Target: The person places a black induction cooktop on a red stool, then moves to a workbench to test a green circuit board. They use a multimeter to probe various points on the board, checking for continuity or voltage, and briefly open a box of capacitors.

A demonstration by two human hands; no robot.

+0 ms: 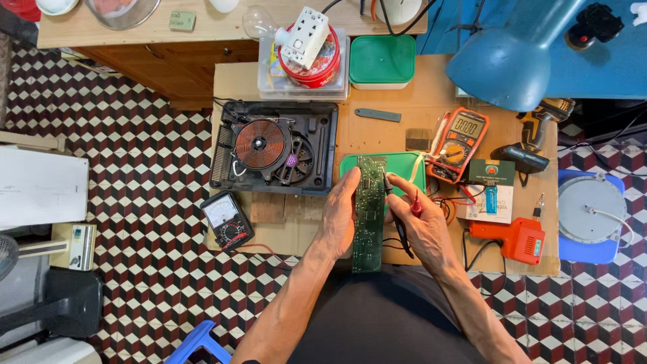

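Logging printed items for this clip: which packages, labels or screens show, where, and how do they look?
Orange multimeter: right of the green tray, grey screen, tilted.
Black analog meter: table's left edge, white dial face.
Green-and-white package: right of the right hand, flat, rectangular.
Red round tin: top, in a clear box.

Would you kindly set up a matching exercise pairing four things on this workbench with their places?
Things:
1. circuit board
2. orange multimeter
3. opened induction cooker
4. orange glue gun

Places:
A. at the bench's right front edge
B. upright in the left hand
C. right of the green tray
D. left of the green tray

Pairs: 1-B, 2-C, 3-D, 4-A
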